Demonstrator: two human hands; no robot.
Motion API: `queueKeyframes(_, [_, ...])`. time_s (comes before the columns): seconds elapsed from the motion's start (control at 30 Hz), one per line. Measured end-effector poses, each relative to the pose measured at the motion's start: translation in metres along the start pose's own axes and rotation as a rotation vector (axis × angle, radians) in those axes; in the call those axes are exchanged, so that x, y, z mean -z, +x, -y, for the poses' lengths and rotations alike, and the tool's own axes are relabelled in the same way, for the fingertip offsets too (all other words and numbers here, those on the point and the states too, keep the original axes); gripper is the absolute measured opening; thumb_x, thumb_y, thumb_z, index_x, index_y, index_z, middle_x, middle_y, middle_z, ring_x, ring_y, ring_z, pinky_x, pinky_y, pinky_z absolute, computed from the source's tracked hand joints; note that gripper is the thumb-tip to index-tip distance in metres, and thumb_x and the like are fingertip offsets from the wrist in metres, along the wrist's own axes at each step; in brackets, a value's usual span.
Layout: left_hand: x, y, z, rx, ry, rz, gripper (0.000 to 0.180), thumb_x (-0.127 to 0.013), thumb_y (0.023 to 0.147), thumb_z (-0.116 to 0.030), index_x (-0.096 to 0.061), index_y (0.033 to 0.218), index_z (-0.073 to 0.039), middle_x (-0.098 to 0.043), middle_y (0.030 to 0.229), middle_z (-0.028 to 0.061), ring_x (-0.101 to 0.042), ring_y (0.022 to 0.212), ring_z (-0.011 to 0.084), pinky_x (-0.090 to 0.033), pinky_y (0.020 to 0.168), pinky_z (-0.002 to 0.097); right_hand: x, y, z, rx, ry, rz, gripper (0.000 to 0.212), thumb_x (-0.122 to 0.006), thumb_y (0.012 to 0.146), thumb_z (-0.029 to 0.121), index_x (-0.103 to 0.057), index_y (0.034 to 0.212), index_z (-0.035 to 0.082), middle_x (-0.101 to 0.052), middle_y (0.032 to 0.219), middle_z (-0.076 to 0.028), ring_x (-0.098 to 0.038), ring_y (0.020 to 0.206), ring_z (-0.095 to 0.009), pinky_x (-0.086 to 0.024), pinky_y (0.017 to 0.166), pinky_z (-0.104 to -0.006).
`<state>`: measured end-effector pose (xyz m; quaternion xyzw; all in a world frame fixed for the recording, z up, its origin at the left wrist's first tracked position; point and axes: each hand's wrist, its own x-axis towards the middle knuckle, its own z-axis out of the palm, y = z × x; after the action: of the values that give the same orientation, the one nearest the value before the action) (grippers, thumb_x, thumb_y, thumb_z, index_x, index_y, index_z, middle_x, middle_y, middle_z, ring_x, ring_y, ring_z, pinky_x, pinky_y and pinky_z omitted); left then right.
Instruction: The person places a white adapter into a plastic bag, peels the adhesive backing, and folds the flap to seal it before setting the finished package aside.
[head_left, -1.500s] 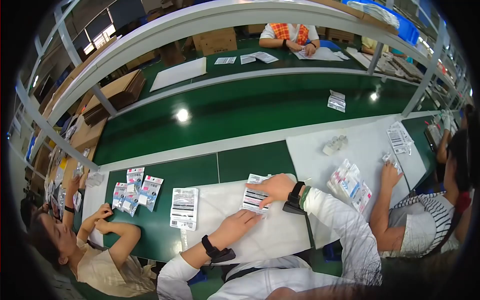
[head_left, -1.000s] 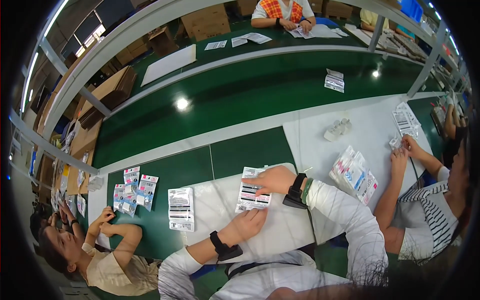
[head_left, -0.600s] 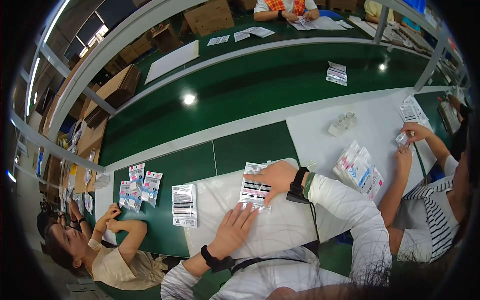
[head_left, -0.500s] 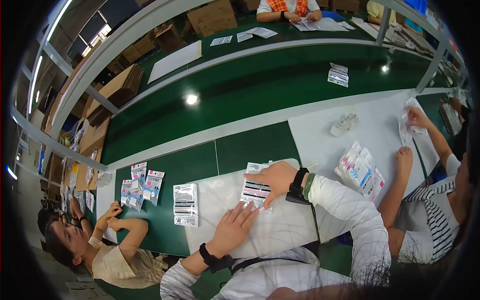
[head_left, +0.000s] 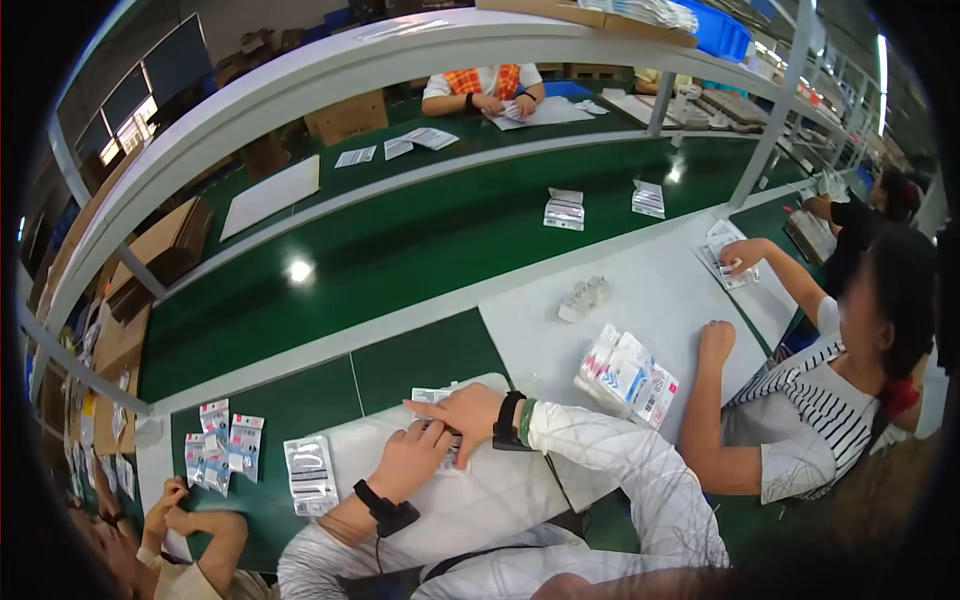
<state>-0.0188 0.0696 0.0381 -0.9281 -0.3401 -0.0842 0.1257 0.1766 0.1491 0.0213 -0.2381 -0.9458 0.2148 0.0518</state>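
Note:
A silver-white printed pouch (head_left: pixel 430 394) lies on the pale mat (head_left: pixel 510 490), mostly covered by both hands. My right hand (head_left: pixel 468 418) rests on it from the right, its index finger stretched left and its thumb pointing toward me. Against it from the lower left, my left hand (head_left: pixel 412 462) lays its fingers on the pouch, close to the right thumb. Neither hand is wrapped round anything. Left of them, a second silver-white pouch (head_left: pixel 311 475) lies flat, partly over the green table.
Blue-and-white packets (head_left: pixel 245 445) lie at the left beside a person's hands (head_left: pixel 172 505). At the right are a pile of packets (head_left: pixel 628 375), small clear plastic pieces (head_left: pixel 584 299) and another person's hand (head_left: pixel 740 258). Two pouches (head_left: pixel 564 209) lie on the green belt (head_left: pixel 400 240) beyond a pale rail.
The view has swung right, so the scene sits further left. My left fingers have moved up the pouch, nearer my right hand. A second pouch now shows on the belt.

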Motion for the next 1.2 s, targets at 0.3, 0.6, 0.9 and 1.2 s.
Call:
queueKeyframes(0.3, [-0.019,0.008,-0.011,0.107,-0.008,-0.048,0.019,-0.062,0.079,-0.017,-0.063,0.098,-0.014,-0.063,0.098,0.0003,-0.064,0.081,0.0187,-0.052,0.062,0.0337,0.055,-0.018,0.001,-0.224,-0.063,0.102,0.105,-0.077,0.064,0.066,-0.041,0.148,0.016,-0.070,0.088,-0.017,-0.068,0.082,-0.036,-0.052,0.066,-0.0450])
queueKeyframes(0.6, [-0.022,0.003,0.000,0.155,-0.204,-0.121,0.020,-0.061,0.080,-0.016,-0.064,0.100,-0.015,-0.065,0.104,0.0013,-0.066,0.083,0.0188,-0.052,0.063,0.0338,0.143,-0.116,-0.109,-0.897,-0.575,0.058,0.048,-0.076,0.076,0.039,-0.064,0.119,0.021,-0.071,0.084,-0.010,-0.070,0.080,-0.031,-0.053,0.065,-0.0435])
queueKeyframes(0.9, [-0.010,-0.005,0.004,0.181,-0.150,-0.095,0.022,-0.062,0.079,-0.016,-0.066,0.101,-0.016,-0.066,0.100,-0.0006,-0.066,0.084,0.0184,-0.052,0.063,0.0338,0.125,-0.106,-0.055,-0.488,-0.523,-0.325,0.035,-0.069,0.080,0.027,-0.065,0.115,0.031,-0.069,0.081,0.001,-0.069,0.071,-0.023,-0.052,0.057,-0.0405])
queueKeyframes(1.2, [-0.011,-0.004,0.011,0.291,-0.351,-0.043,0.026,-0.070,0.075,-0.016,-0.070,0.101,-0.018,-0.062,0.102,-0.0042,-0.061,0.090,0.0174,-0.048,0.072,0.0342,0.017,-0.070,0.044,-0.052,-0.396,-0.314,0.045,-0.069,0.082,0.028,-0.061,0.125,0.037,-0.054,0.072,0.003,-0.062,0.059,-0.016,-0.049,0.047,-0.0316])
